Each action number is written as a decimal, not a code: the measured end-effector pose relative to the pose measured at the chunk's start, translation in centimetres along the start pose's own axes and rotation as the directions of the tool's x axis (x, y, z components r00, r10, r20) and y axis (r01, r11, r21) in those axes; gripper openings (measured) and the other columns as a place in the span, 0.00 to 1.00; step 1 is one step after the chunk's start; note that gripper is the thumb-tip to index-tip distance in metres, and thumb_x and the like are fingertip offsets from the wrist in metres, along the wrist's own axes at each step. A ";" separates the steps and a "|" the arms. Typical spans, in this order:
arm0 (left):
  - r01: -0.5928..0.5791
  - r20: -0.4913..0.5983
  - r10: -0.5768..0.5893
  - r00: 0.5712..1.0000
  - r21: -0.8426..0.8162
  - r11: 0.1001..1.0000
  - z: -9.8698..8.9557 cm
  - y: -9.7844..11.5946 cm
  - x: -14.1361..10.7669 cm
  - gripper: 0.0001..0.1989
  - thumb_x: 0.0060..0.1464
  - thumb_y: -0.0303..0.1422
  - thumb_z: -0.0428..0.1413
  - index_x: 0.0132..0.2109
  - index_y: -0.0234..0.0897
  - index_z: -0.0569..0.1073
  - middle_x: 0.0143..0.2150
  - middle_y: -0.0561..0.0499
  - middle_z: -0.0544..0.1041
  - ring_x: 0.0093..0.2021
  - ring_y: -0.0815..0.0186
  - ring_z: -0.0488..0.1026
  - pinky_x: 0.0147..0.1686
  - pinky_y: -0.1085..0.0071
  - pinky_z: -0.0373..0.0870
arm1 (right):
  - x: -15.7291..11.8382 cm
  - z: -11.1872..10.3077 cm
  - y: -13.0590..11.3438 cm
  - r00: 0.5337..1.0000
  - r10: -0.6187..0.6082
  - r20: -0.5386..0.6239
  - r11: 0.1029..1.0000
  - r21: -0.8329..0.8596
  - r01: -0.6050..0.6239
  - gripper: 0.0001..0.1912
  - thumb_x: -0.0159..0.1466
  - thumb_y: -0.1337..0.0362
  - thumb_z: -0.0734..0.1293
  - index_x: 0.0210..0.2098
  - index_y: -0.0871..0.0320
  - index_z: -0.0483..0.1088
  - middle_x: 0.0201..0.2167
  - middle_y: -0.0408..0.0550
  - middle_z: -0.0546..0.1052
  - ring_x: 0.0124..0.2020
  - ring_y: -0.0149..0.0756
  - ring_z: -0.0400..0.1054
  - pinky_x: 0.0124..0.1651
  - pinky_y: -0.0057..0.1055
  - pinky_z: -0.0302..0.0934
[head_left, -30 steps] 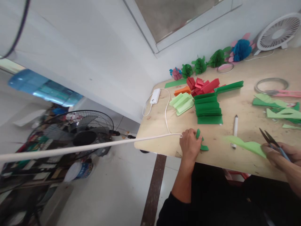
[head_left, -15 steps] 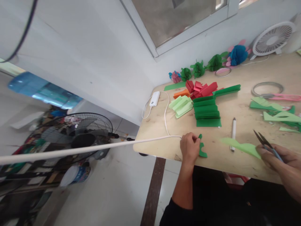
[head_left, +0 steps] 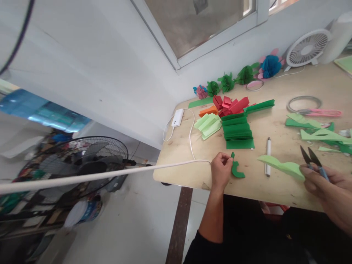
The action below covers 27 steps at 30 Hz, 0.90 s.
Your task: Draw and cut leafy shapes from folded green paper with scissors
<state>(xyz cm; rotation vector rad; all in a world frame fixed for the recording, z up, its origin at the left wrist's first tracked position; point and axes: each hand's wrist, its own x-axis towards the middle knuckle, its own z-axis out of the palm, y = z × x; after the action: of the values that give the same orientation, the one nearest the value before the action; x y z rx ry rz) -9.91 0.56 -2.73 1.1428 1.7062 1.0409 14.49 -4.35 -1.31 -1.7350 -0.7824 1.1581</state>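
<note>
My left hand (head_left: 221, 170) pinches the upper end of a small curved dark green paper cutout (head_left: 238, 173), close to the table's front edge. My right hand (head_left: 326, 185) is closed around dark-bladed scissors (head_left: 313, 161) with blue-grey handles, their blades parted and pointing up and away from me. Between its thumb and fingers the same hand also grips a wavy light green paper piece (head_left: 283, 167), which reaches left over a white pen (head_left: 268, 157). Ahead of my left hand lies a dark green accordion-folded paper (head_left: 238, 132).
Light green folded paper (head_left: 208, 125), red folded papers (head_left: 233, 105) and a white power bank (head_left: 178, 117) lie farther back. Paper scraps (head_left: 321, 134) and pink-handled scissors (head_left: 324, 112) are at right. A small white fan (head_left: 307, 49) stands by the wall. A pale cable (head_left: 110, 172) crosses at left.
The scissors' blades have spread wider apart. The light green piece has steadied from a blur, and the dark green cutout has turned slightly in my left fingers. The view has shifted a little.
</note>
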 end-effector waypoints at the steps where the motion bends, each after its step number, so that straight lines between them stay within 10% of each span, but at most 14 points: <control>1: 0.002 0.004 -0.002 1.000 -0.013 1.000 0.2 0.0 0.1 0.06 0.52 0.29 0.59 0.29 0.38 0.70 0.27 0.53 0.76 0.30 0.68 0.75 0.33 0.74 0.70 | 0.0 0.1 -0.1 0.999 0.042 0.017 0.998 0.056 -0.043 0.28 0.42 0.36 0.75 0.19 0.54 0.67 0.18 0.41 0.63 0.20 0.32 0.56 0.18 0.29 0.51; 8: 0.046 0.089 -0.043 0.995 -0.029 0.999 1.8 0.3 0.3 0.06 0.57 0.33 0.58 0.33 0.38 0.68 0.26 0.53 0.76 0.23 0.68 0.73 0.25 0.74 0.69 | 0.1 0.5 -0.5 0.979 0.192 0.072 0.932 0.300 -0.205 0.30 0.34 0.42 0.80 0.23 0.52 0.64 0.18 0.36 0.58 0.20 0.28 0.50 0.16 0.26 0.49; 18: -0.119 0.067 0.102 0.993 0.349 0.930 1.6 1.8 -2.2 0.07 0.52 0.24 0.61 0.34 0.40 0.72 0.37 0.49 0.77 0.44 0.57 0.74 0.52 0.59 0.67 | 0.1 0.6 -0.4 0.964 0.255 0.074 0.884 0.386 -0.264 0.31 0.33 0.47 0.83 0.24 0.53 0.65 0.20 0.35 0.58 0.21 0.26 0.50 0.16 0.23 0.48; 27: -0.171 0.166 0.089 0.982 0.587 0.791 2.2 1.4 -2.9 0.11 0.52 0.23 0.62 0.31 0.41 0.69 0.38 0.47 0.78 0.47 0.52 0.72 0.51 0.56 0.66 | 0.1 0.9 0.0 0.968 0.233 0.097 0.877 0.408 -0.252 0.26 0.40 0.46 0.81 0.22 0.51 0.65 0.18 0.37 0.55 0.20 0.27 0.47 0.16 0.24 0.45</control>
<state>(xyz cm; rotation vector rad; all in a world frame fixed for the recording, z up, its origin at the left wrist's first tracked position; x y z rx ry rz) -6.72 -1.45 -1.59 1.7094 1.9305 0.4740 13.68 -4.00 -1.48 -1.4727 -0.3076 1.4202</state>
